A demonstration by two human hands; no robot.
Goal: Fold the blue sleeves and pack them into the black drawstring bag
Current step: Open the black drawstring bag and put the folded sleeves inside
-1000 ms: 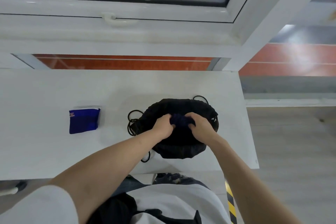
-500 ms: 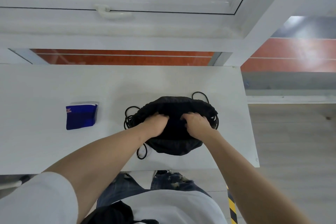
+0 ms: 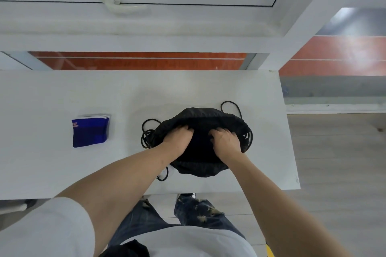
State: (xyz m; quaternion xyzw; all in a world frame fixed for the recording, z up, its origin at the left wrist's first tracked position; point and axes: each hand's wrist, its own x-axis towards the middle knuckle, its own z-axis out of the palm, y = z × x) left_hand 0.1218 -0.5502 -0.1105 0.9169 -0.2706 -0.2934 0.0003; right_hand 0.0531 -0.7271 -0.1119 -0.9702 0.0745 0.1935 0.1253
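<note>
The black drawstring bag (image 3: 211, 116) lies on the white table (image 3: 54, 94), right of centre near the front edge. My left hand (image 3: 177, 139) and my right hand (image 3: 225, 142) are side by side at its mouth, fingers curled down into the opening and holding the fabric. The gap between them is dark; I cannot tell whether any blue cloth shows inside. A folded blue sleeve (image 3: 89, 131) with a white edge rests flat on the table to the left, well apart from the bag and both hands.
Black cord loops (image 3: 147, 134) spill out on the bag's left side, and another loop sits at its far right. The table ends just right of the bag at its right edge (image 3: 291, 144), with floor beyond. A white window frame with a handle (image 3: 117, 5) runs behind.
A second ago a blue bundle showed between my hands at the bag's mouth; it has sunk out of sight. My fingers have moved forward and deeper into the opening.
</note>
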